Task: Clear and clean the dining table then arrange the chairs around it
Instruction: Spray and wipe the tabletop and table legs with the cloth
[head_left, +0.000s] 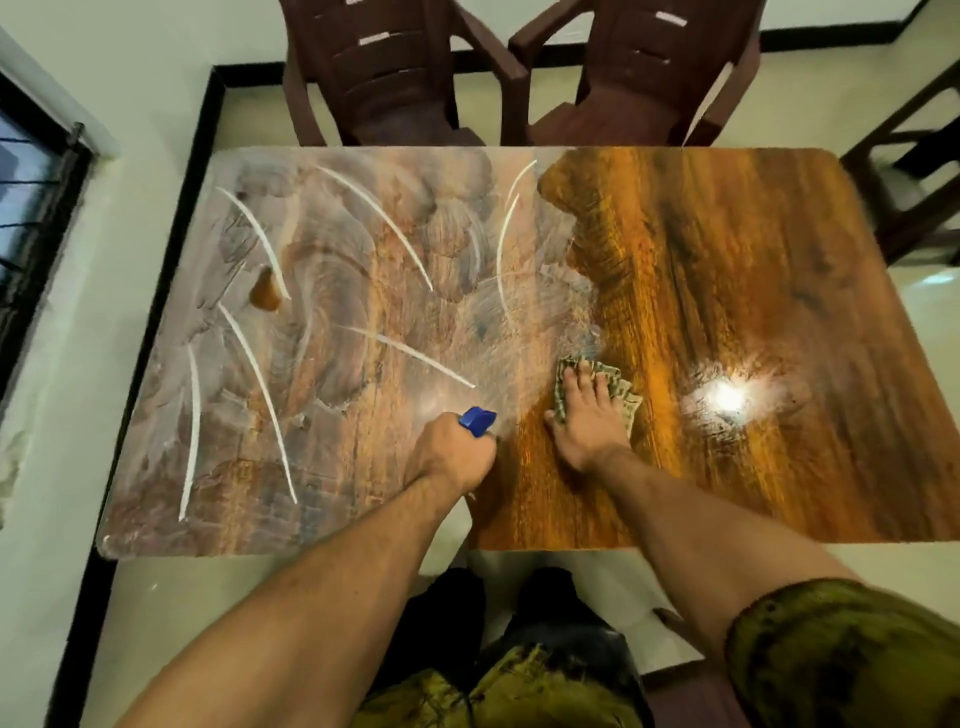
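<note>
Right hand (584, 415) pressed flat on cloth (621, 387) mid-counter (727, 234); left hand (452, 454) fisted round spray bottle (478, 420); unwiped foam (311, 312) lies to cloth's left

No readable text or labels

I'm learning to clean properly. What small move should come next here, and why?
Probably slide the cloth under the right hand leftward into the cloudy, streaked half of the table; the right half already looks glossy, and the left hand holds the spray bottle.
</note>
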